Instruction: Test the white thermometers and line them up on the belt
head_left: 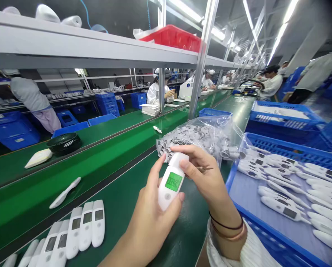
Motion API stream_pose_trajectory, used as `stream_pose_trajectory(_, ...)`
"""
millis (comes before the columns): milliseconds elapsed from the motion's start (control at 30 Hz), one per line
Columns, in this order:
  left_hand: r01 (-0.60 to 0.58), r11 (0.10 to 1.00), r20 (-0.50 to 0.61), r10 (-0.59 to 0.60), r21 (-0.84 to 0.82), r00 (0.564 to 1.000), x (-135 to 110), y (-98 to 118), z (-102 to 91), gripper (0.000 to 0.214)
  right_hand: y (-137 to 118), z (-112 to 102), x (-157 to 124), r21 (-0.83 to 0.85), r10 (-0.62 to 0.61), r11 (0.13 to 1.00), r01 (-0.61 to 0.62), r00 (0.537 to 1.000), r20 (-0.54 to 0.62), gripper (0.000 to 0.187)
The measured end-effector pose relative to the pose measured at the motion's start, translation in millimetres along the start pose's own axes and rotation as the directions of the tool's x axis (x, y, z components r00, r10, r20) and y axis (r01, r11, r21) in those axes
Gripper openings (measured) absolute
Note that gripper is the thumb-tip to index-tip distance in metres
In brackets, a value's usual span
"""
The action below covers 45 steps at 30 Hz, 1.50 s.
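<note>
A white digital thermometer (166, 196) with a lit green screen is held up in front of me. My left hand (152, 211) is wrapped round its lower body, thumb on the right side. At its top end, my right hand (201, 168) grips the white cap (177, 158) between thumb and fingers. The cap sits on the thermometer's head; I cannot tell whether it is fully seated. Just behind the hands lies a clear plastic bag (194, 135) full of grey-white caps. To the left, a row of several similar thermometers (85, 226) with unlit screens lies on the green bench.
On the right stands a blue basket (238, 200) holding many thermometers. A green conveyor belt (104, 159) runs along the left, carrying a single thermometer (65, 193). A metal post (201, 63) and a shelf (99, 46) rise ahead. Co-workers sit farther along the line.
</note>
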<state>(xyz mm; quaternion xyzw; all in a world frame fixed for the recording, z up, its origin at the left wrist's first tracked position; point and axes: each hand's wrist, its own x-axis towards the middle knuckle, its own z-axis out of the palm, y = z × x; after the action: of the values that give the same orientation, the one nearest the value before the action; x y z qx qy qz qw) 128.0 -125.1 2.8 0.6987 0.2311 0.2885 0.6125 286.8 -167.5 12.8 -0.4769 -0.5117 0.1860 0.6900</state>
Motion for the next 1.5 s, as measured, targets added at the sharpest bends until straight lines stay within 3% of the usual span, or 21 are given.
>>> stream_pose_trajectory(133,-0.054,0.998,0.002,0.054,0.029,0.999,-1.7,-0.1,-1.6,0.069,-1.0,0.4,1.0,0.016,-0.034,0.999,0.035,0.998,-0.044,0.024)
stream_pose_trajectory(233,-0.066,0.997,0.021,0.065,0.036,0.998,-2.6,-0.4,-1.9,0.069,-1.4,0.1,0.4,-0.017,-0.063,0.998,0.063,0.998,0.008,0.022)
stream_pose_trajectory(367,-0.08,0.996,0.033,0.079,0.033,0.996,-2.9,-0.2,-1.2,0.071,-2.3,0.6,-1.3,-0.033,-0.11,0.994,0.108,0.99,-0.083,0.022)
stream_pose_trajectory(467,-0.083,0.996,0.037,0.082,0.034,0.996,-2.9,-0.2,-2.1,0.071,-3.4,1.0,-0.9,-0.052,-0.104,0.993,0.103,0.994,-0.031,0.024)
stream_pose_trajectory(600,-0.111,0.993,0.021,0.11,0.046,0.994,-2.2,-0.6,-3.6,0.073,-3.3,2.8,-0.3,-0.048,-0.123,0.992,0.119,0.988,-0.096,0.024)
stream_pose_trajectory(767,-0.13,0.99,-0.006,0.131,0.059,0.991,0.1,-1.6,-0.1,0.074,-2.4,8.8,-7.0,-0.027,-0.139,0.99,0.138,0.989,-0.045,0.017)
stream_pose_trajectory(867,-0.096,0.995,0.055,0.094,0.034,0.994,-0.6,-0.5,-4.0,0.076,-3.6,10.6,-10.5,-0.045,-0.147,0.989,0.144,0.985,-0.088,0.017)
stream_pose_trajectory(1033,0.039,0.999,0.296,-0.026,-0.038,0.955,-5.9,4.4,-22.6,0.067,-6.8,6.9,-9.0,-0.082,-0.157,0.985,0.15,0.983,-0.097,0.015)
stream_pose_trajectory(1200,0.147,0.98,0.346,-0.092,-0.137,0.934,-4.0,6.4,-18.1,0.063,-7.6,3.4,-8.6,-0.073,-0.142,0.988,0.136,0.987,-0.076,0.016)
stream_pose_trajectory(1267,0.14,0.986,0.315,-0.105,-0.09,0.943,-1.0,6.9,-11.5,0.052,-6.8,3.5,-9.2,-0.092,-0.136,0.987,0.129,0.988,-0.075,0.017)
stream_pose_trajectory(1400,0.089,0.971,0.143,-0.123,0.223,0.982,3.2,9.1,-2.1,0.023,-4.9,5.5,-9.6,-0.159,-0.155,0.977,0.14,0.984,-0.085,0.017)
stream_pose_trajectory(1500,0.073,0.942,0.076,-0.104,0.327,0.992,2.8,10.5,0.6,0.017,-4.0,6.9,-9.7,-0.17,-0.142,0.977,0.126,0.986,-0.084,0.017)
